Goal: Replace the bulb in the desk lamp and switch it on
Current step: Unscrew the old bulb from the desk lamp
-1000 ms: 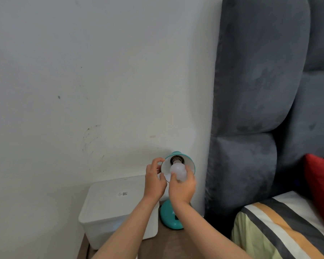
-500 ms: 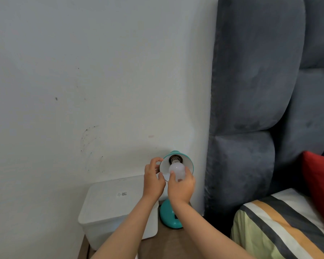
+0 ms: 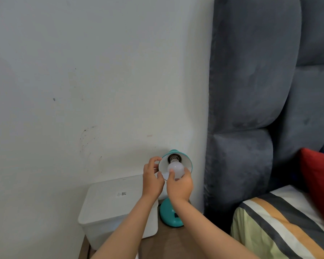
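Since a second ago, both hands have stayed at the lamp head, with the white frosted round bulb (image 3: 175, 170) a touch further out of the socket, its metal neck showing. The teal metal desk lamp (image 3: 171, 214) stands in a narrow slot: white painted wall (image 3: 82, 71) behind, a white lidded plastic storage box (image 3: 118, 206) just beside its base on the left, a grey padded velvet headboard (image 3: 251, 90) close on the right. One lamp, one bulb, one box on the brown wooden bedside top (image 3: 168, 245); one red cushion (image 3: 318, 182) on the striped bedcover (image 3: 273, 227). The left hand (image 3: 152, 181) curls its fingers and thumb around the shade's left rim. The right hand (image 3: 180, 186) pinches the bulb, thumb and fingertips closed on its glass, inside the shade's open mouth.
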Action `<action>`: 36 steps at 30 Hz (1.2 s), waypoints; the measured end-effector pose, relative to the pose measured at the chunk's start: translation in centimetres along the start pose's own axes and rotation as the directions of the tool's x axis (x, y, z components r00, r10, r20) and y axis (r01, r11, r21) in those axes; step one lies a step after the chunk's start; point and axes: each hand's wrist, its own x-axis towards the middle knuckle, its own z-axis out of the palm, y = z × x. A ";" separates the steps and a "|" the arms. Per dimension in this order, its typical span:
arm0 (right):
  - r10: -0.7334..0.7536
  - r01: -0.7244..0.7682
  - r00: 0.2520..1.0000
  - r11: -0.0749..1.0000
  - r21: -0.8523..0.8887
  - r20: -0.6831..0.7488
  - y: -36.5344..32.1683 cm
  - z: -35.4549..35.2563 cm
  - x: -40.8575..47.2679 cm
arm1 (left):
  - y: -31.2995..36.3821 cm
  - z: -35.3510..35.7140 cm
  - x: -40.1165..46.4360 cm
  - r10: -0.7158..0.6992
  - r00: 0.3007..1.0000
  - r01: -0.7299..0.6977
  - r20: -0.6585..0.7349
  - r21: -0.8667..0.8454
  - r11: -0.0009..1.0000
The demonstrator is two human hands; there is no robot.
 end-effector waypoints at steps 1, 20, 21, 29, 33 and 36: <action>-0.012 0.012 1.000 1.000 -0.004 0.003 -0.1 -0.2 0.1 | 0.0 0.0 0.0 -0.001 1.000 0.001 -0.001 -0.002 1.000; -0.105 0.105 0.994 0.992 -0.066 0.003 -0.3 -1.0 0.3 | 0.1 0.3 -0.1 -0.017 1.000 0.017 -0.005 -0.013 1.000; -0.099 0.098 0.995 0.992 -0.073 -0.001 -0.3 -1.1 0.2 | 0.2 0.3 -0.1 -0.018 1.000 0.018 -0.006 -0.015 1.000; -0.053 0.053 0.998 0.998 -0.019 0.029 0.0 -1.1 0.2 | 0.4 0.2 -0.1 -0.025 1.000 0.025 -0.004 -0.010 1.000; -0.064 0.063 0.998 0.998 0.014 0.021 0.1 -1.2 0.0 | 0.5 0.2 -0.2 -0.020 1.000 0.020 -0.002 0.003 1.000; -0.076 0.076 0.997 0.996 0.039 0.012 0.3 -1.7 -0.2 | 0.2 0.2 -0.1 -0.001 1.000 0.000 0.003 0.023 1.000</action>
